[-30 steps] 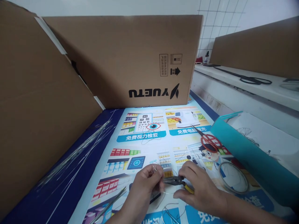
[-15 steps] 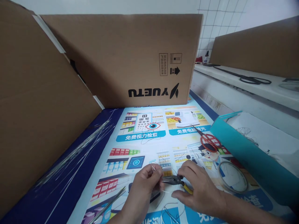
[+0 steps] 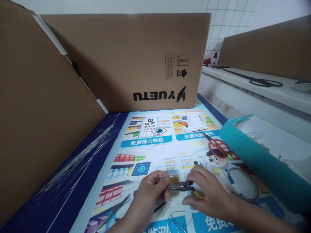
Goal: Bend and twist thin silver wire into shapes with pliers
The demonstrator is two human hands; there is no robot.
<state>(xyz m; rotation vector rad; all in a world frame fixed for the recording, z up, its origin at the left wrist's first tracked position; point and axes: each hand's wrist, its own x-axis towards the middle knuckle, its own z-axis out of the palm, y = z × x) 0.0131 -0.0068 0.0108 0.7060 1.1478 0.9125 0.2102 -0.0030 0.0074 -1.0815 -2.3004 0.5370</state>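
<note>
My left hand (image 3: 155, 189) is closed in a pinch around thin wire (image 3: 173, 203), which curves out below and above the fingers. In my right hand (image 3: 209, 191) are needle-nose pliers (image 3: 182, 186) with yellow grips, their jaws pointing left at the left fingertips. Whether the jaw tips touch the wire is hidden by the left fingers. Just below both hands, a loose tangle of thin wire (image 3: 176, 223) lies on the printed sheet (image 3: 155, 149). A dark object partly hidden under my left hand cannot be made out.
Red-handled scissors (image 3: 217, 147) and a tape roll (image 3: 241, 183) lie to the right, beside a teal box (image 3: 262, 161) holding wire pieces. Bundles of straight wire (image 3: 80, 161) lie at left. Cardboard panels (image 3: 126, 61) stand behind and left. A white ledge (image 3: 267, 87) runs along the right.
The pliers and my right hand have shifted slightly right, and the jaws look a little more apart. The wire loop below my left fingers now reaches further right.
</note>
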